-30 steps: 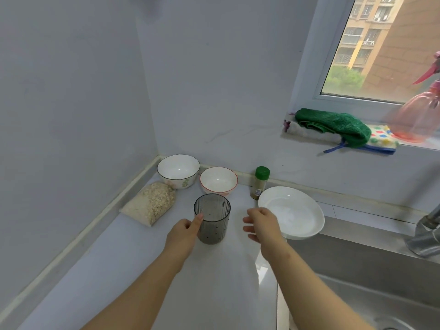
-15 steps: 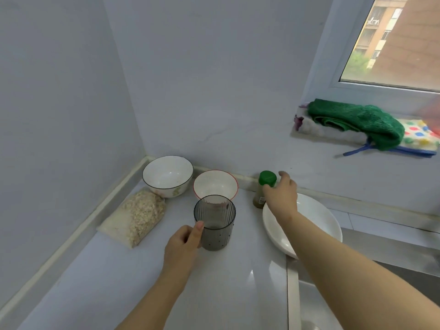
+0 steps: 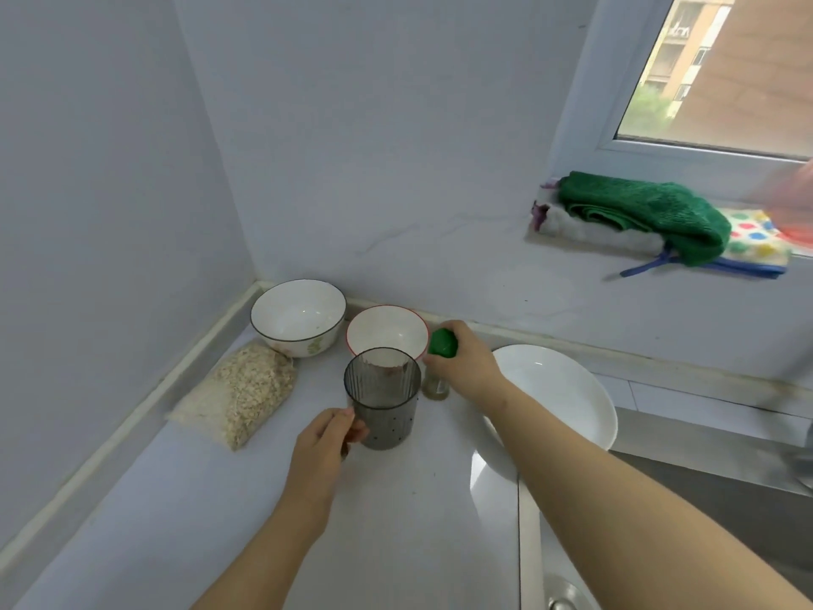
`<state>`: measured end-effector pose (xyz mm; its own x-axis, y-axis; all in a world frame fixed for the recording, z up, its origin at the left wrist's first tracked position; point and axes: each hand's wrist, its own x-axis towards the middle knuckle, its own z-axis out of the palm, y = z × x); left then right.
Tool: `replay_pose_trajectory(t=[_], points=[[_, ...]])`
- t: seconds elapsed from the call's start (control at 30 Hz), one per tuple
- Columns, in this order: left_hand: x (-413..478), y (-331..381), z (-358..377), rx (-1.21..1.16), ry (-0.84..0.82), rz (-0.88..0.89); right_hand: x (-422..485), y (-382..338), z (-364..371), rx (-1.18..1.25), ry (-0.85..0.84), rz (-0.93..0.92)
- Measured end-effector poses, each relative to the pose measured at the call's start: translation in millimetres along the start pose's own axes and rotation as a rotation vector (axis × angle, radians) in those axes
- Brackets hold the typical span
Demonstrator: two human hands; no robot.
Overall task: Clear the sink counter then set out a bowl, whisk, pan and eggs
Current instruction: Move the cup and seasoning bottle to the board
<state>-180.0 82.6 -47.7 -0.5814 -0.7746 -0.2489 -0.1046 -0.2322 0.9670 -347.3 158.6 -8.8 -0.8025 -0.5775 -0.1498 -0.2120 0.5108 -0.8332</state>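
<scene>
— Nearest first?

— Left hand (image 3: 327,438), low over the white counter (image 3: 176,521), thumb and curled fingers gripping the near-left wall of the grey perforated cup (image 3: 382,398). Stands upright, long axis vertical, mouth open to the top.

— And the other?

— Right hand (image 3: 462,367), reaching in from the sink (image 3: 704,499) side and past the cup, fingers wrapped round the green-capped spice bottle (image 3: 442,343) just under the cap. Sits just beyond and right of the cup, close beside it, roughly upright. Hard to tell through the blur whether resting on the counter or lifted clear.

— Relation to watch?

— Two tall, narrow things side by side, one to each hand: cup to the left, bottle to the right, no crossing of arms. Probably calls for a straight lift along each vertical axis, then away from the corner.

— Anything crowding that?

— White shallow dish (image 3: 572,389) just right of the right wrist, at the sink edge. Red-rimmed bowl (image 3: 387,330) directly behind the cup and near the bottle.

— Farther back?

— Dark-rimmed bowl (image 3: 299,314) in the corner, bag of oats (image 3: 242,394) lying flat in front of it. Either bowl a likely candidate for setting out. No whisk, pan or eggs in view. Farthest, a green cloth (image 3: 638,213) on the window ledge.
</scene>
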Motion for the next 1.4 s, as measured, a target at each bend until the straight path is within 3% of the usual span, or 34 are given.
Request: replay_pose_trajectory(t=[0.17,0.5,0.77,1.27,1.4], points=[[-8,-3,-18,0.049,0.056,0.002,-30,1,7,-0.101,-0.054,0.045],[-44,-8,-35,0.354,-0.1,0.021,-123,6,32,-0.268,-0.126,0.031],[-70,-16,-52,0.376,-0.126,0.062,-170,5,39,-0.328,-0.108,0.028],[-126,-28,-98,0.364,-0.359,0.073,-279,11,72,-0.213,0.11,0.164],[-141,-26,-105,0.348,-0.407,0.021,-310,16,84,-0.036,0.245,0.192]])
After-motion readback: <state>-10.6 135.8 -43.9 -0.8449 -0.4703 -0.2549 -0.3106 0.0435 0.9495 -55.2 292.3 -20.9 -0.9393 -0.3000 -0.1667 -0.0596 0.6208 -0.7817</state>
